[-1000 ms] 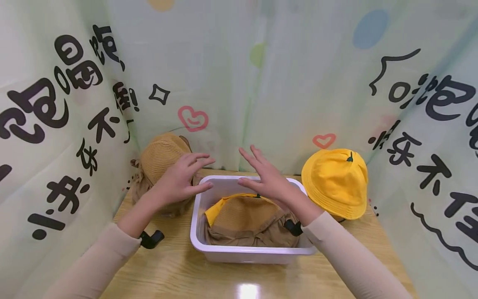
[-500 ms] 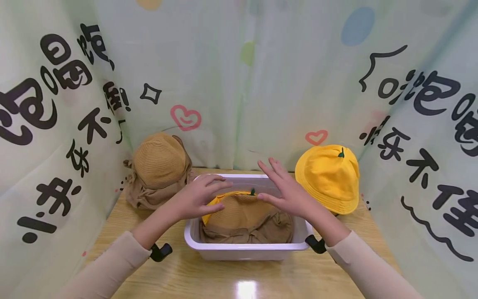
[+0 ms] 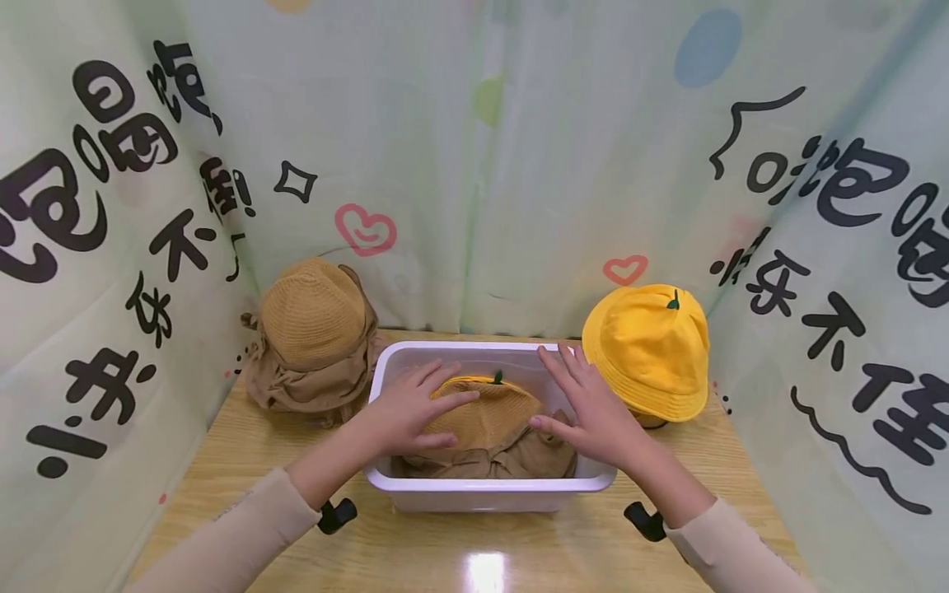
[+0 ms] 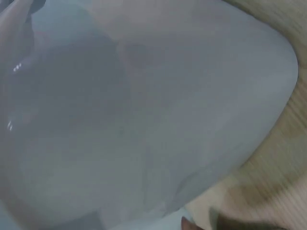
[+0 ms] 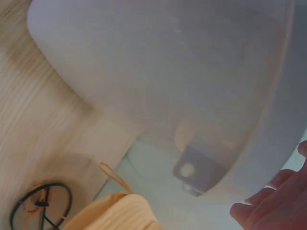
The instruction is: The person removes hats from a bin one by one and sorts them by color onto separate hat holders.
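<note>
In the head view a white plastic bin (image 3: 489,486) stands on the table. Inside it lies a tan knitted hat (image 3: 504,403) with brown cloth trim, and behind that shows the yellow edge and green leaf of a yellow hat (image 3: 467,380). My left hand (image 3: 411,412) hovers over the bin's left side, fingers spread and holding nothing. Over the right side is my right hand (image 3: 589,408), its fingers apart too; in the right wrist view its fingers (image 5: 278,206) appear near the bin's rim.
Left of the bin, another tan hat (image 3: 315,321) with brown cloth stands on the table. A yellow bucket hat (image 3: 648,350) sits at the right; a black wire stand (image 5: 43,203) shows beside its brim. A printed curtain (image 3: 415,123) encloses the back and sides.
Both hands have come down and nearer, now over the bin's two sides. The left hand has left the tan hat at the left uncovered. The view has shifted slightly.
</note>
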Demonstrator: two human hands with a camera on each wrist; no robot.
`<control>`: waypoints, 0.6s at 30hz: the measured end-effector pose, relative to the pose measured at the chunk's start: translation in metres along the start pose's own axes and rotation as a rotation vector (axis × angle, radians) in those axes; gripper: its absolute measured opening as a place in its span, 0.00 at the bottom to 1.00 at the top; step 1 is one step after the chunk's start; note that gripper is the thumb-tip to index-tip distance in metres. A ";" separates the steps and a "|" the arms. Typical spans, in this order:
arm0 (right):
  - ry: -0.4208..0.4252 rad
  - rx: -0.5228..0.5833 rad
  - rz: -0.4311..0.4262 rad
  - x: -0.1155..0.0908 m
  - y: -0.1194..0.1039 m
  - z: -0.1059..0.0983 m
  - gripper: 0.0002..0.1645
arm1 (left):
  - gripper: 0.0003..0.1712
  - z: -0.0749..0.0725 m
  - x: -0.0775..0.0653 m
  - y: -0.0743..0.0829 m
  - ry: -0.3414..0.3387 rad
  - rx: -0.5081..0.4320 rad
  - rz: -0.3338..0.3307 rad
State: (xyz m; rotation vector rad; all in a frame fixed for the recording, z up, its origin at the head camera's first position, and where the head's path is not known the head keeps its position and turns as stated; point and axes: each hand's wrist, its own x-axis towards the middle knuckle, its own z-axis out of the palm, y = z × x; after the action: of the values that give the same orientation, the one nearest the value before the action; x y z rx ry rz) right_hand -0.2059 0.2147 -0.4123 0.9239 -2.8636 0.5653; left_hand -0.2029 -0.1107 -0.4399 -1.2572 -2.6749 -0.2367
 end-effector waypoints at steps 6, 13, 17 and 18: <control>0.006 -0.024 0.026 -0.016 0.003 0.008 0.61 | 0.39 0.012 0.002 0.006 -0.081 -0.029 -0.045; 0.005 -0.073 0.074 -0.027 0.004 0.013 0.63 | 0.44 0.022 0.002 0.011 -0.213 -0.029 -0.104; -0.017 -0.078 0.123 -0.031 0.004 0.017 0.63 | 0.45 0.025 0.003 0.013 -0.269 -0.013 -0.136; -0.020 -0.074 0.131 -0.032 0.004 0.018 0.63 | 0.45 0.027 0.004 0.013 -0.284 -0.006 -0.135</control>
State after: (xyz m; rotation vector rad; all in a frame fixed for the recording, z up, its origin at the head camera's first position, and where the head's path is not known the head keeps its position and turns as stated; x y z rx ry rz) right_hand -0.1814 0.2287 -0.4368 0.7391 -2.9568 0.4600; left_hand -0.1973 -0.0939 -0.4639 -1.1919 -3.0060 -0.0883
